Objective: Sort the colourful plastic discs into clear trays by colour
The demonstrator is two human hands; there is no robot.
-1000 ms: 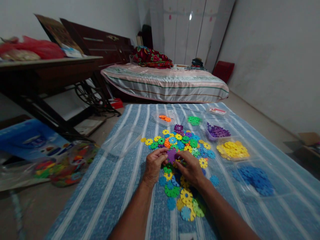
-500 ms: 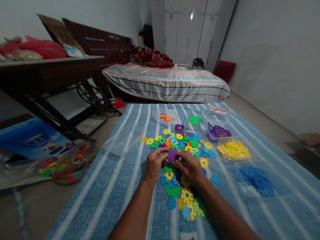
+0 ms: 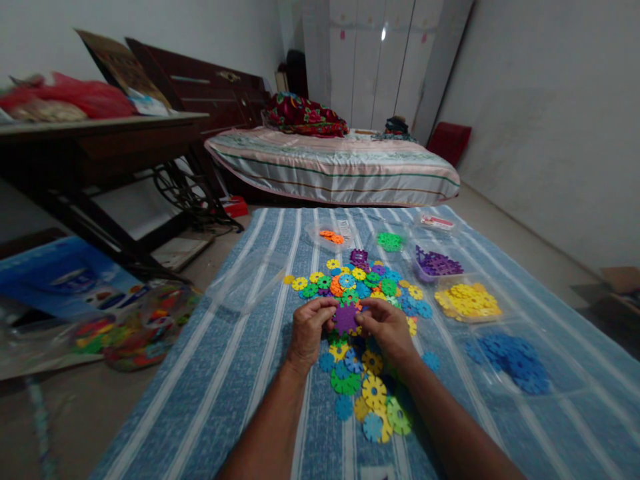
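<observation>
Between my two hands is a purple notched plastic piece (image 3: 345,319), held above a loose pile of colourful snowflake discs (image 3: 374,392). My left hand (image 3: 311,329) pinches its left edge between thumb and fingers. At its right edge, my right hand (image 3: 389,327) closes thumb and fingertips on the piece. Whether it is one piece or several joined together, I cannot tell. Yellow, green, blue, orange and purple discs lie around and below both hands, and my wrists hide some of them.
Clear tubs on the striped cloth (image 3: 225,373) hold orange discs (image 3: 332,237), green discs (image 3: 390,241), purple pieces (image 3: 437,261), yellow discs (image 3: 470,300) and blue discs (image 3: 515,360). A clear empty-looking lid or box (image 3: 250,283) lies left. Beyond stands a bed (image 3: 330,167).
My right hand has shifted slightly, with its thumb and fingertips now at the purple piece's right edge. The piece faces me more squarely. My left hand stays nearly in place.
</observation>
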